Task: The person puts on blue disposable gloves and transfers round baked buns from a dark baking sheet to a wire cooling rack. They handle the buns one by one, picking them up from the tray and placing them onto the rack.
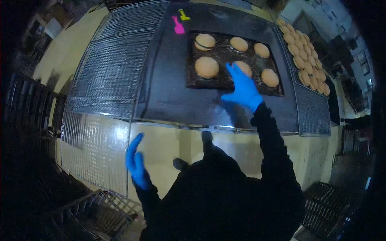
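Note:
My right hand [242, 89], in a blue glove, reaches over the front middle of a dark baking tray [223, 81]. Its fingertips overlap a round golden bun [243, 67] and hide part of it; whether they touch it cannot be told. The thumb stands out to the left, away from the bun. Around that hand are more buns on the tray, such as one at the front left [207, 67] and one at the front right [270, 77]. My left hand [136, 162], also blue-gloved, hangs in front of the table edge with fingers apart, holding nothing.
Wire cooling racks [111, 54] cover the left side, and one [96, 150] juts out towards me. Overlapping buns [304, 57] lie in rows on a right-hand rack [313, 110]. Pink [178, 25] and yellow [183, 15] plastic tools rest on the dark tabletop [175, 99]. A crate [99, 214] stands low left.

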`<state>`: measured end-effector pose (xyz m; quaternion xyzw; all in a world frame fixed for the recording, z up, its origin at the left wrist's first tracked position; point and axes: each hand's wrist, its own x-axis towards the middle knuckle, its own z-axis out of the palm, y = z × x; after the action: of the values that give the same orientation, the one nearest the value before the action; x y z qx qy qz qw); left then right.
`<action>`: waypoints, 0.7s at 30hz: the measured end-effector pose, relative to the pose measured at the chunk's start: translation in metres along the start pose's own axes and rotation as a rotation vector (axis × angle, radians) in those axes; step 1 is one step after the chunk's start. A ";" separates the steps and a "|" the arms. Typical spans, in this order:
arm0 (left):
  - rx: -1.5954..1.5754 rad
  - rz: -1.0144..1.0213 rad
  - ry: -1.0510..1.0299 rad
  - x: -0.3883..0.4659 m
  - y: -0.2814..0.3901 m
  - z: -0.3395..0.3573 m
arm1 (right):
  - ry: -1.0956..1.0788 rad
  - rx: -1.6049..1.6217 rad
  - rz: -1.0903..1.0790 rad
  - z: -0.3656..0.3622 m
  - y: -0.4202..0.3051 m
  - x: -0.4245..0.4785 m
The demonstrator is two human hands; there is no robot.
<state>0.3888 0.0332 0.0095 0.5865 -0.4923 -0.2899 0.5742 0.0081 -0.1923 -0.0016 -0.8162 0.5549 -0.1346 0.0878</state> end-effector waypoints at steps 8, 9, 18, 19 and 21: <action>-0.163 -0.270 -0.498 0.055 -0.011 0.179 | -0.304 -0.089 0.140 0.009 0.109 0.084; -0.186 -0.293 -0.550 0.059 -0.008 0.193 | -0.308 -0.066 0.142 0.008 0.115 0.081; -0.059 -0.437 -0.472 0.092 -0.065 0.248 | -0.305 -0.087 -0.007 -0.004 0.124 0.089; -0.032 -0.372 -0.460 0.099 -0.071 0.250 | -0.229 -0.121 -0.050 -0.018 0.115 0.091; -0.252 -0.608 -0.393 0.118 -0.070 0.269 | -0.128 -0.119 -0.018 -0.030 0.111 0.091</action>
<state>0.2033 -0.1882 -0.0775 0.5638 -0.3571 -0.6122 0.4240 -0.0679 -0.3178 0.0052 -0.8320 0.5476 -0.0496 0.0734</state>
